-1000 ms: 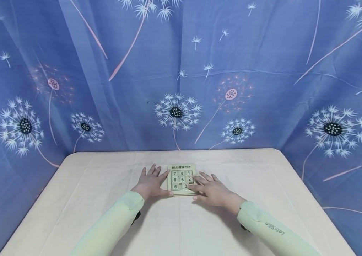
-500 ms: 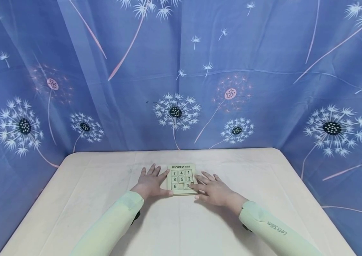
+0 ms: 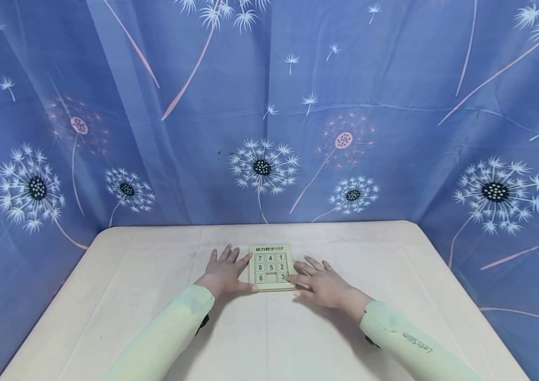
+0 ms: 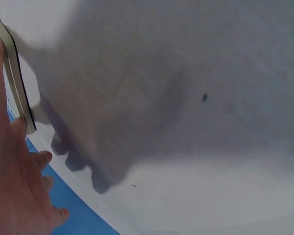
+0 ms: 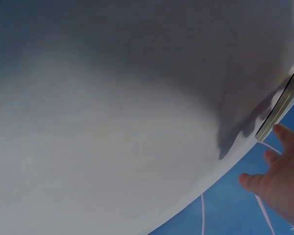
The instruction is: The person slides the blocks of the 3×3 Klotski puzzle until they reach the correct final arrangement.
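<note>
A pale green sliding number puzzle (image 3: 276, 286) lies flat on the table. Its top row reads 7, 4, 1 and the middle row 8, 5, 2. Below them are 6 at left, a vacant slot in the middle, and the 3 tile (image 3: 282, 276) at right. With fingers spread, my left hand (image 3: 225, 272) steadies the board's left side, thumb at the lower left corner. One fingertip of my right hand (image 3: 323, 284) touches the 3 tile; its other fingers extend beside the right edge. Both wrist views catch only the board's side edge (image 4: 18, 78).
A pale cloth covers the table (image 3: 155, 328), which ends at a blue curtain (image 3: 193, 159) printed with dandelions. The curtain also rises along the left and right sides.
My right hand has shifted right, and the 3 tile has slid from near the middle of the bottom row to its right end. The left hand stays in place.
</note>
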